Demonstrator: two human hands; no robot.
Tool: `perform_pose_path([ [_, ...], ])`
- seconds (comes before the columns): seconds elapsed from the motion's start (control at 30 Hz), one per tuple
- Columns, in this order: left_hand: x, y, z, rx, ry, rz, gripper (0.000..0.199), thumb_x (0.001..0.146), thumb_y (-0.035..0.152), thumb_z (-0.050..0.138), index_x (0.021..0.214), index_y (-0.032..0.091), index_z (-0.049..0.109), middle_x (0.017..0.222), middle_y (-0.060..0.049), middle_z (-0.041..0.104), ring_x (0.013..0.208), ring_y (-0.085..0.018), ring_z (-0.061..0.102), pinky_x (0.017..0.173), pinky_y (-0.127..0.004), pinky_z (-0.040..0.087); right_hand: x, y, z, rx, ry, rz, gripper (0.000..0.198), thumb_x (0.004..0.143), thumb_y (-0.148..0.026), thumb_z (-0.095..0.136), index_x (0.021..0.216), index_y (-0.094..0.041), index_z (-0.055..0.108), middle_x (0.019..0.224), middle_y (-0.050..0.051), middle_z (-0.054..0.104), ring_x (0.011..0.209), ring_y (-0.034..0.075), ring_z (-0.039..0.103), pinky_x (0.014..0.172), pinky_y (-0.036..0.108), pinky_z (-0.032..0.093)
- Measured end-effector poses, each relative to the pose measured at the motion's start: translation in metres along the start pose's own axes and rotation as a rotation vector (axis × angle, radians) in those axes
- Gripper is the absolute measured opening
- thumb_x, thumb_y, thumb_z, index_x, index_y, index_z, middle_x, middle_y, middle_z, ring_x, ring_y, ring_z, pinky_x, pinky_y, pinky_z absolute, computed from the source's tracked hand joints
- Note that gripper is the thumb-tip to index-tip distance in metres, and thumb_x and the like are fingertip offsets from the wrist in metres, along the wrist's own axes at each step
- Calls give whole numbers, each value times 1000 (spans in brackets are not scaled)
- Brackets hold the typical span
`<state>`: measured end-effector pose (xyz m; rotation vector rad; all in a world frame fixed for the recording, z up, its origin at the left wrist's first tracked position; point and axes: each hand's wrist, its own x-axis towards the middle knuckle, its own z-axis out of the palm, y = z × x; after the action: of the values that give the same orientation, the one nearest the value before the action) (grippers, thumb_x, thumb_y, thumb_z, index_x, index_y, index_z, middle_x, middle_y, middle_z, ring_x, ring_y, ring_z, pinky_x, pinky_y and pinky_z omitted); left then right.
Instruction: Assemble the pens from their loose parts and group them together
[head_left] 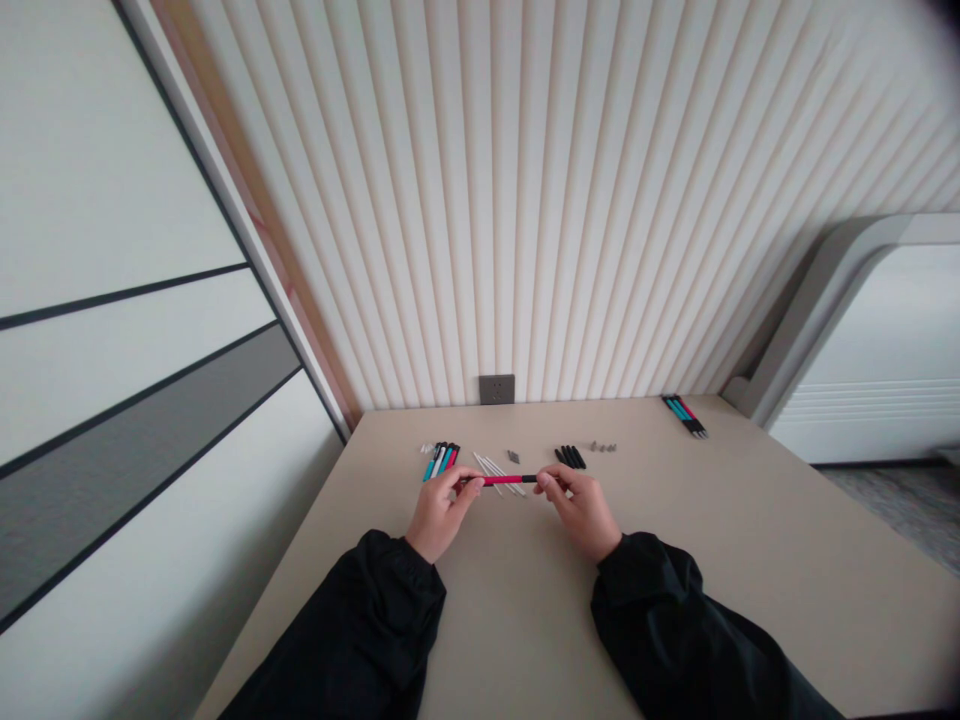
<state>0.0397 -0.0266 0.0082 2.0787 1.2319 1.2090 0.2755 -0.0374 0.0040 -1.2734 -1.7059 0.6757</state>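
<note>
A pink and black pen is held level between my two hands above the table. My left hand pinches its left end, and my right hand pinches the black part at its right end. Behind the pen lie several thin white refills, partly covered by it. Just beyond my left hand are several pen barrels in blue, white and pink with black ends. Short black grip pieces lie in a group beyond my right hand.
Several pens lie side by side at the table's back right. Small grey parts, a dark grey cluster and small clear pieces rest along the back. A ribbed wall with a socket borders the table; a white cabinet stands left.
</note>
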Motion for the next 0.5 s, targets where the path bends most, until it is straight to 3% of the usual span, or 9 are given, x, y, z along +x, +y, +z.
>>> perform_pose_path([
  [0.17,-1,-4,2,-4,17,68,17,89,31,55,94,18,65,87,-4,68,78,-15,62,73,-26,49,-2,2,3,-10,-39,39,59,95,-52,35,51,-19,55,46,1,55,45,12,48,52,24,37],
  [0.27,-2,-5,3,-7,19,79,16,89,31,56,94,18,64,87,-4,68,77,-15,61,73,-26,48,-3,7,7,41,-71,106,62,95,-54,32,48,-19,50,41,0,50,40,11,45,49,23,36],
  [0.4,-2,-4,2,-20,41,51,16,89,31,57,93,18,65,87,-4,68,77,-15,62,73,-26,48,-2,11,9,98,-74,81,57,95,-54,34,61,-17,61,51,2,57,47,12,48,49,23,36],
  [0.5,-1,-4,1,-19,60,8,17,89,32,56,94,18,65,86,-3,69,77,-16,63,69,-25,48,0,10,7,106,-65,18,44,92,-53,43,86,-16,67,62,2,60,53,13,49,50,23,37],
])
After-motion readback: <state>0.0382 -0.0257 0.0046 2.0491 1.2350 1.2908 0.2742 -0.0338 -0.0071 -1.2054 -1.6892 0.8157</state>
